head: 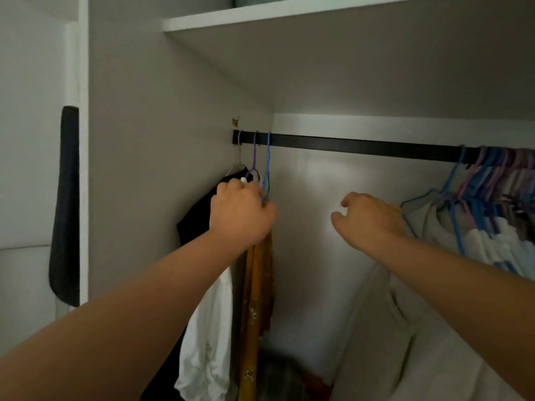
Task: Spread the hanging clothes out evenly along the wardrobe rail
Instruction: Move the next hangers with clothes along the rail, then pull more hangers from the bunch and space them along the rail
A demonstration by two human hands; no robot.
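Note:
A black wardrobe rail [347, 144] runs from the left wall to the right edge. At its left end hang three hangers: a white one, a purple one [254, 151] and a blue one [267, 163]. They carry a black garment [197, 218], a white garment [208, 328] and a mustard patterned garment [256, 285]. My left hand [240, 212] is closed around the necks of these hangers. At the right end, several blue and pink hangers [492, 175] with pale clothes [469, 235] are bunched together. My right hand [367, 218] hovers beside them, fingers loosely curled, holding nothing.
A white shelf [289, 13] sits above the rail. A dark door handle [66, 204] is mounted on the open wardrobe door at the left. The middle stretch of rail is bare. A pale garment [405, 342] drapes at the lower right, and dark items lie on the wardrobe floor.

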